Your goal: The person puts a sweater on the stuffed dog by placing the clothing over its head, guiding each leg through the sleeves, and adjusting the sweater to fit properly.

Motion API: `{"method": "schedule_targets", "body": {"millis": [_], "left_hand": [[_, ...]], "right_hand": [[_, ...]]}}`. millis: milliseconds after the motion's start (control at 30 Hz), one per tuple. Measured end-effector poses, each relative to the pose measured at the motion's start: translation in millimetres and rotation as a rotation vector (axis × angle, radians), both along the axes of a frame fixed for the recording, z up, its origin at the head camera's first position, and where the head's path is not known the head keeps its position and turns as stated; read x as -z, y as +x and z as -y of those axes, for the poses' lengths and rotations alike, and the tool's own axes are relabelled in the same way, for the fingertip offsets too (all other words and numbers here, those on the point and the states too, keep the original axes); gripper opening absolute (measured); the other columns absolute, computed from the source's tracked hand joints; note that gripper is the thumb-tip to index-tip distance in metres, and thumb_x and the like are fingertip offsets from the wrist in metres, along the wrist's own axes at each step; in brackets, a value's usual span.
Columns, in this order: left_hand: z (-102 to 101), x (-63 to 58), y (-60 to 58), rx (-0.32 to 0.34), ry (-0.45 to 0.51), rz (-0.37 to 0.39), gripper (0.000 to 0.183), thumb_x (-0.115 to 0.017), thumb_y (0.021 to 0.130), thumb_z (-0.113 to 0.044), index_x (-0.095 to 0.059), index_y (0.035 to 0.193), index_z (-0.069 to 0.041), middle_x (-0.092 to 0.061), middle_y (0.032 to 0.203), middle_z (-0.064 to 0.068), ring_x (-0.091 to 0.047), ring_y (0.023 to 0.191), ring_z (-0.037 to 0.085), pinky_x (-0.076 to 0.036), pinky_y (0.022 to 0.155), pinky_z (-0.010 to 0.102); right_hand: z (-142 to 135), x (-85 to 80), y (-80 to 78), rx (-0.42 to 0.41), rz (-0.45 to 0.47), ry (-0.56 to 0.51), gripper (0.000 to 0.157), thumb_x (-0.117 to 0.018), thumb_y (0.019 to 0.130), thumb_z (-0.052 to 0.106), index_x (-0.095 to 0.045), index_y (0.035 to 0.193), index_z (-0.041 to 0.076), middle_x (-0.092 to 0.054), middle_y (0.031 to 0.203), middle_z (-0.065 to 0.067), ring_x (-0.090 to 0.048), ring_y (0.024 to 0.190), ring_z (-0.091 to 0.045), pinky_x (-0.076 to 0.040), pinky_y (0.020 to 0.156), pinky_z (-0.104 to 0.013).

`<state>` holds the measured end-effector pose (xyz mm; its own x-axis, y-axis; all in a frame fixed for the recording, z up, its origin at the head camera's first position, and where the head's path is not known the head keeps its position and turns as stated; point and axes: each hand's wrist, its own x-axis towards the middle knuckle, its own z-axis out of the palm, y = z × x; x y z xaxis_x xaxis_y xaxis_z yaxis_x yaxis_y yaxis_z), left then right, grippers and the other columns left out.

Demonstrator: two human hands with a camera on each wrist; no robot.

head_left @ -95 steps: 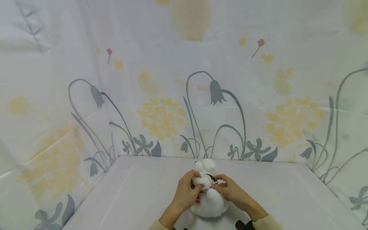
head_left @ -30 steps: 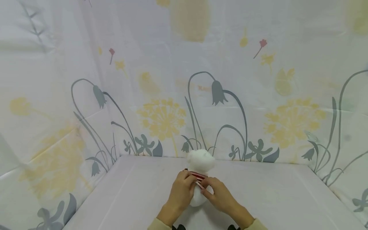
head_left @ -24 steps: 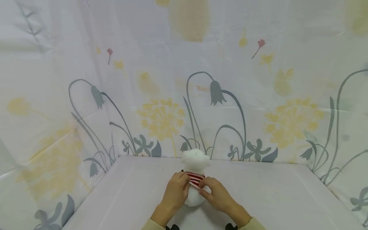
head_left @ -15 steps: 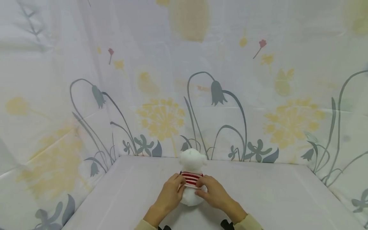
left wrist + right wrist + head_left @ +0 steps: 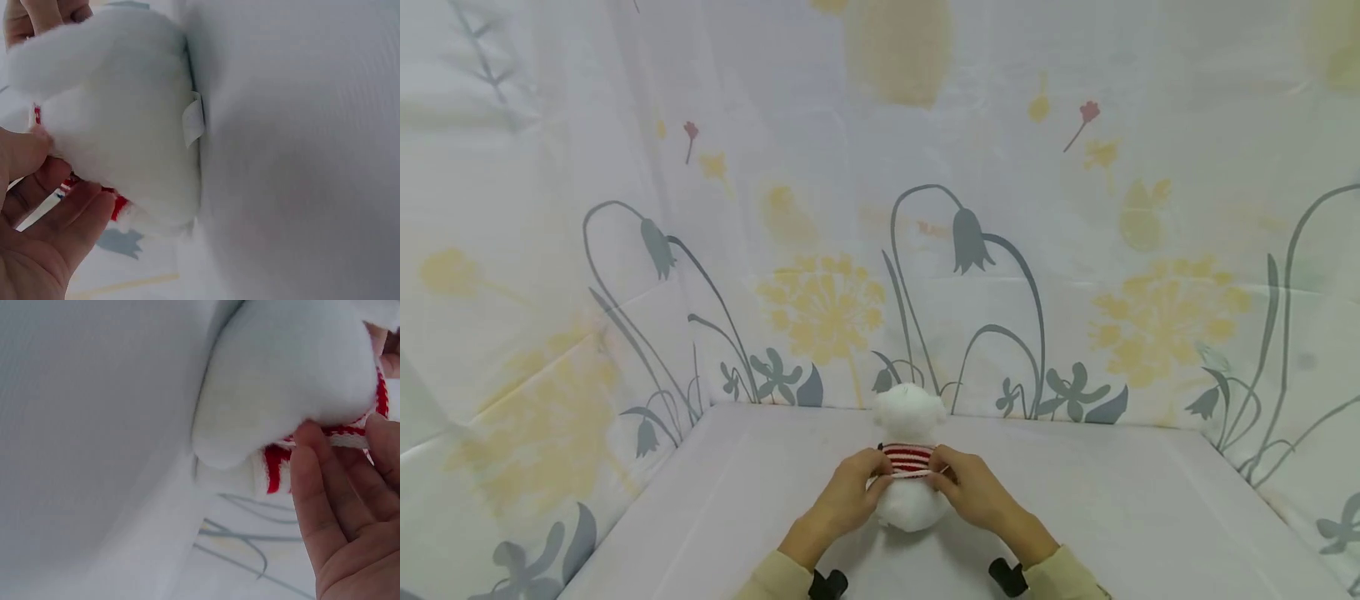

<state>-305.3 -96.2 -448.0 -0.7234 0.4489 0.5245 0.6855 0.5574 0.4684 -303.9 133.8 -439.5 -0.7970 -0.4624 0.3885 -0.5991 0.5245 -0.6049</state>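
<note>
A white plush toy point(image 5: 912, 507) sits upright on the table, back toward the head camera. Round its upper body is a red-and-white striped knitted sweater point(image 5: 909, 457). My left hand point(image 5: 847, 493) pinches the sweater's lower hem at the left side; in the left wrist view, its thumb and fingers close on the edge near some red knit point(image 5: 119, 206). On the opposite side, my right hand point(image 5: 979, 490) holds the same hem. The right wrist view shows that hand's thumb and fingers point(image 5: 319, 519) around the knitted edge. The toy's front is hidden.
A small white tag point(image 5: 194, 120) sticks out low on the toy's body. The white table point(image 5: 760, 467) meets a flower-printed backdrop point(image 5: 820, 208) behind the toy. Black wrist mounts point(image 5: 829, 583) show below the sleeves.
The toy has turned from a side-on pose to show its back, and the striped sweater has come into view. Both hands have shifted onto its hem, which now lies level between them.
</note>
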Motion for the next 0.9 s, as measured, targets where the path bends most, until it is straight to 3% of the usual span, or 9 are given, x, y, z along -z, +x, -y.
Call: {"method": "schedule_targets", "body": {"millis": [100,300,433,533,700,800,900], "left_hand": [[-11,-0.7,2.3,0.017,0.001,0.02,0.008,-0.064,0.09,-0.007,-0.058,0.09,-0.012,-0.057,0.091,-0.004,-0.056,0.086,0.008,-0.05,0.075,0.025],[-22,1.0,3.5,0.015,0.039,0.04,0.017,-0.069,0.085,-0.003,-0.057,0.089,-0.013,-0.053,0.089,-0.003,-0.054,0.081,0.008,-0.049,0.07,0.021],[-23,2.4,4.3,-0.015,0.001,-0.037,0.013,-0.07,0.085,-0.006,-0.059,0.087,-0.014,-0.054,0.089,-0.005,-0.053,0.083,0.008,-0.048,0.072,0.024],[-19,5.0,5.4,0.004,-0.026,-0.064,0.013,-0.07,0.086,-0.009,-0.058,0.083,-0.014,-0.055,0.099,-0.004,-0.054,0.096,0.01,-0.048,0.083,0.028],[-13,5.4,7.5,0.08,-0.039,0.015,0.019,-0.068,0.086,-0.008,-0.053,0.078,-0.017,-0.052,0.119,0.001,-0.053,0.113,0.018,-0.044,0.096,0.034],[-11,3.1,9.1,0.094,-0.089,0.072,0.02,-0.068,0.086,-0.009,-0.053,0.076,-0.019,-0.052,0.122,0.002,-0.052,0.115,0.019,-0.043,0.098,0.034],[-11,0.8,11.0,0.091,-0.122,0.113,0.02,-0.068,0.086,-0.011,-0.053,0.075,-0.019,-0.053,0.12,0.001,-0.053,0.112,0.016,-0.044,0.096,0.033]], "right_hand": [[-9,-0.4,-0.9,0.02,-0.022,0.009,0.009,-0.063,0.092,0.014,-0.055,0.088,0.016,-0.063,0.088,0.007,-0.059,0.08,-0.008,-0.05,0.068,-0.027],[-20,2.1,-2.8,-0.02,-0.018,-0.023,0.006,-0.066,0.089,0.01,-0.061,0.091,0.014,-0.064,0.09,0.005,-0.061,0.083,-0.011,-0.051,0.071,-0.028],[-24,5.2,-2.8,-0.04,-0.064,-0.015,0.009,-0.066,0.088,0.008,-0.061,0.089,0.015,-0.061,0.089,0.006,-0.058,0.086,-0.011,-0.051,0.075,-0.034],[-28,6.3,-2.1,-0.07,-0.097,0.006,0.011,-0.067,0.087,0.008,-0.059,0.087,0.015,-0.059,0.088,0.007,-0.057,0.088,-0.011,-0.05,0.079,-0.04],[-36,4.5,-0.6,-0.145,-0.052,0.053,0.01,-0.068,0.088,0.014,-0.058,0.088,0.017,-0.059,0.093,0.009,-0.057,0.097,-0.012,-0.048,0.086,-0.043],[-40,3.5,0.5,-0.173,0.018,0.092,0.009,-0.066,0.089,0.021,-0.057,0.088,0.02,-0.06,0.096,0.01,-0.056,0.1,-0.013,-0.047,0.088,-0.042],[-42,5.5,1.3,-0.196,0.093,0.142,0.011,-0.065,0.09,0.026,-0.055,0.088,0.022,-0.058,0.098,0.011,-0.055,0.095,-0.016,-0.045,0.082,-0.036]]}}
